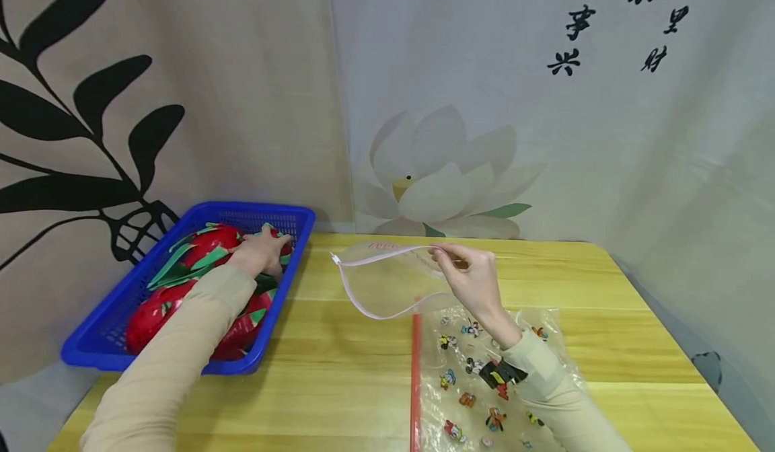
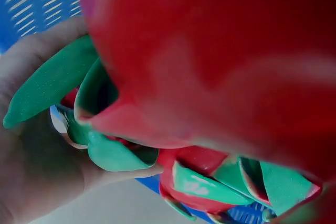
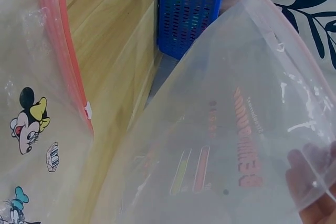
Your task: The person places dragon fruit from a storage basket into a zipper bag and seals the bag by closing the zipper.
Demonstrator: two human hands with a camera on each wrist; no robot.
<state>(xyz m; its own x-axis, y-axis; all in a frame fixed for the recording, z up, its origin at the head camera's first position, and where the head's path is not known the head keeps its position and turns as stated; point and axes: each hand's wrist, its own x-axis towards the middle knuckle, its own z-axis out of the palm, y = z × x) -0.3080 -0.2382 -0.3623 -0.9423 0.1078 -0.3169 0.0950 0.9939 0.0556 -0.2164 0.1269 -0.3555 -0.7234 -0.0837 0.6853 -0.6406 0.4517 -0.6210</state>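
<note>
left hand (image 1: 262,253): fingers curled round a red dragon fruit (image 1: 213,243) in the blue basket (image 1: 97,344) | right hand (image 1: 474,280): fingers pinch the clear zip bag (image 1: 387,284) rim (mouth gaping) above the surface (image 1: 339,378), beside a cartoon-print bag (image 1: 460,385)

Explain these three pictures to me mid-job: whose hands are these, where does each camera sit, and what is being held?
No machine here: a person's two bare hands. The wide picture comes from a head camera; the close ones from wrist cameras. On the wooden table sit a blue plastic basket of red toy dragon fruits with green scales and a flat cartoon-printed zip bag. The left hand has its grip on one fruit. The right hand pinches a clear zip bag by its rim, mouth open.
</note>
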